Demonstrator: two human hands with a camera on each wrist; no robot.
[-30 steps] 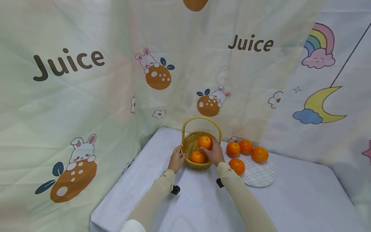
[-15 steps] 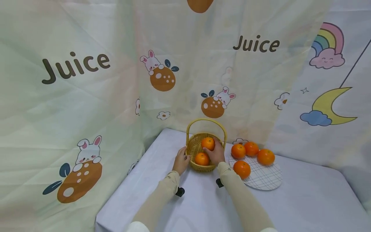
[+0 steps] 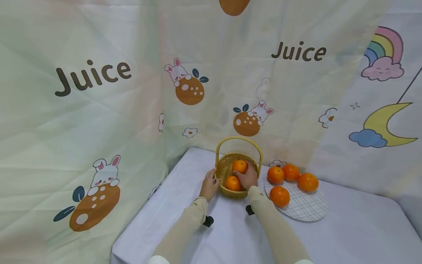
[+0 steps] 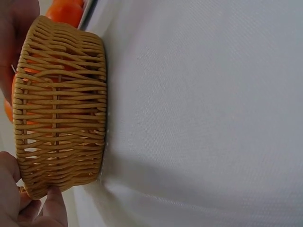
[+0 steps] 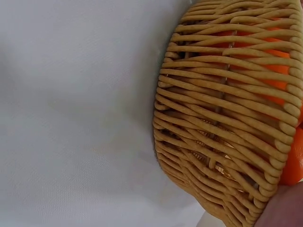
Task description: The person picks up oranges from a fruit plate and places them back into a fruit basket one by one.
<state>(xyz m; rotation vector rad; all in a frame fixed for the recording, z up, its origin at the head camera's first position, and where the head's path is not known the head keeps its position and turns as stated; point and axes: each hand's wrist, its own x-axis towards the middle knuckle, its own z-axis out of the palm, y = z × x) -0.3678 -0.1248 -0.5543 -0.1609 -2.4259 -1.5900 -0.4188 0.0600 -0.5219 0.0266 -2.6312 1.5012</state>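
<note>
A small woven basket (image 3: 232, 194) with a tall arched handle stands on the white-covered table. My left hand (image 3: 209, 185) holds its left rim, thumb and fingers on either side of the weave (image 4: 59, 142). Inside, my right hand (image 3: 248, 176) grips an orange (image 3: 239, 167) at the back right, thumb toward the front. Another orange (image 3: 233, 183) lies in the basket, just below that thumb. Through the gaps of the wicker wall (image 5: 218, 94), orange skin shows in the right wrist view. The far fingers of my right hand are partly hidden behind the fruit.
Right of the basket lies a round white checked mat (image 3: 306, 207) bearing several oranges (image 3: 279, 197). The table's left edge (image 3: 148, 201) runs close by my left arm. A printed cloth backdrop (image 3: 211, 121) rises right behind the basket.
The head view has shifted, so the whole scene sits farther right and slightly lower. My hands stay at the basket, the right one still gripping the orange inside.
</note>
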